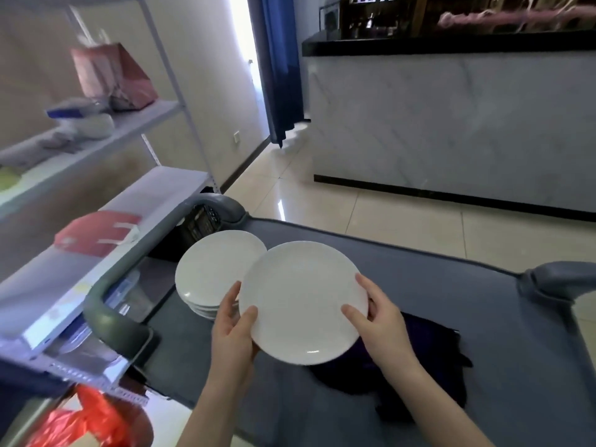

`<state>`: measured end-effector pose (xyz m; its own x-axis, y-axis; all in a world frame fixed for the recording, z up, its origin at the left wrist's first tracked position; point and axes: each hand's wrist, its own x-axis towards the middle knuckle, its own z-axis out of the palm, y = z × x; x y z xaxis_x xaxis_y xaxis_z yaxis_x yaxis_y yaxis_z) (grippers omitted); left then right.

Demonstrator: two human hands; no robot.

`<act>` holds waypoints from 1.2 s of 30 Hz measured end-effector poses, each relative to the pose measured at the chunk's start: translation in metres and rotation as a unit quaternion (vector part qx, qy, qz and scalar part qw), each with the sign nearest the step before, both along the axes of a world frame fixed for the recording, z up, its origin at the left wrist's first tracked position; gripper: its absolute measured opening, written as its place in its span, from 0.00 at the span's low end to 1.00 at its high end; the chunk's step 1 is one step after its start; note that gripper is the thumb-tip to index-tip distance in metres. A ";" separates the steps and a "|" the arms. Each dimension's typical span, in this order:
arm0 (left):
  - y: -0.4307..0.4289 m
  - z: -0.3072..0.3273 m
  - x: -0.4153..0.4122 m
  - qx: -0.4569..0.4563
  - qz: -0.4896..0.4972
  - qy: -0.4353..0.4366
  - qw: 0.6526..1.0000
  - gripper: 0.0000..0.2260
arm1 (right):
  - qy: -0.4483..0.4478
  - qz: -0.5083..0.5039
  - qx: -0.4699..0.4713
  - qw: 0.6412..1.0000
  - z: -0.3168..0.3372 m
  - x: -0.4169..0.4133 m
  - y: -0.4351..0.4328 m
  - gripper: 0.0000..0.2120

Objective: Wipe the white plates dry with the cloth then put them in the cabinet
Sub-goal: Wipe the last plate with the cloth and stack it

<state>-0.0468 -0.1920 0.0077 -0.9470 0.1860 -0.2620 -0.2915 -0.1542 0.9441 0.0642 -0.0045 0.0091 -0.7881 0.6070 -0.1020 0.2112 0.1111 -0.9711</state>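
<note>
Round white ceramic plate (303, 301): above grey cart top (451, 285), left hand (233, 330) and right hand (375, 321) pinching opposite rims. Dark purple cloth (429, 359) on cart top. Risk: rim, if damp, could slip onto stacked white plates (216, 262).

Cart top (419, 269) bare far and right; stack (213, 272) blocks left, cloth (429, 356) near middle; shelves (167, 185) close beyond left handle (106, 321).

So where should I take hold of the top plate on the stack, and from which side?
Probably by its rim on the far-left side: the top plate lies flat on the stack, so only the raised edge gives purchase, and its near-right edge is covered by the held plate and the left hand.
</note>
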 end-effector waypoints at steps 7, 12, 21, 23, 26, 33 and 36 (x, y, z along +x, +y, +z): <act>-0.039 -0.008 -0.078 -0.141 0.024 0.102 0.985 0.19 | 0.002 0.023 -0.020 1.000 -0.005 -0.071 -0.053 0.30; -0.064 -0.016 -0.132 -0.203 -0.023 0.121 0.971 0.28 | -0.030 0.003 -0.009 0.999 -0.014 -0.130 -0.085 0.29; -0.084 -0.044 -0.198 -0.235 -0.068 0.115 0.963 0.26 | -0.067 -0.058 0.037 0.995 -0.037 -0.203 -0.122 0.30; -0.084 -0.047 -0.204 -0.234 -0.075 0.110 0.963 0.27 | -0.078 -0.071 0.049 0.993 -0.042 -0.207 -0.124 0.30; -0.082 -0.051 -0.208 -0.238 -0.089 0.097 0.962 0.28 | -0.092 -0.087 0.056 0.990 -0.047 -0.209 -0.125 0.31; -0.083 -0.048 -0.216 -0.235 -0.115 0.120 0.958 0.27 | -0.118 -0.064 0.068 0.989 -0.050 -0.206 -0.124 0.33; -0.090 -0.042 -0.224 -0.236 -0.139 0.089 0.958 0.24 | -0.134 -0.050 0.069 0.987 -0.046 -0.207 -0.119 0.35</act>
